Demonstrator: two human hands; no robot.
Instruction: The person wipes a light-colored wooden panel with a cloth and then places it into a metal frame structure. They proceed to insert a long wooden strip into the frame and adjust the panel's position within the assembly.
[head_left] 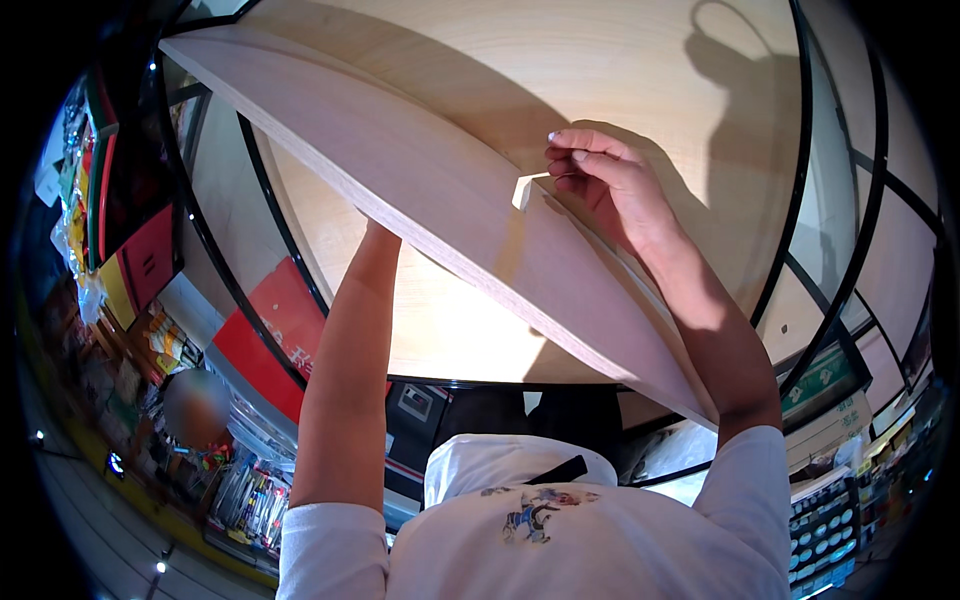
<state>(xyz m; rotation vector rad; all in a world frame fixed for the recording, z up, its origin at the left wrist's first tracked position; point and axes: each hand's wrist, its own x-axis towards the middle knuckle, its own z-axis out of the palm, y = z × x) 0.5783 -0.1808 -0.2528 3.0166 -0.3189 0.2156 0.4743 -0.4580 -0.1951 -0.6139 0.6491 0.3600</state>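
A long, pale wooden board [380,150] stands tilted on its edge, running diagonally from the far left to near my right elbow. My left forearm goes behind its near edge, so the left hand and its fingers are hidden. A yellowish strip of tape [513,245] lies across the board's face, below a small pale flap [524,190] at its upper edge. Just beyond that flap is my right hand [610,180], its fingers curled and the fingertips pinched together. Whatever those fingertips hold, if anything, is too small to make out.
Beneath the board is a light wooden tabletop [600,60] with a black rim, carrying shadows of the board and a head. A red box [270,330] lies at the left, near shelves of packed goods [250,500]. Cartons [830,420] stand at the right.
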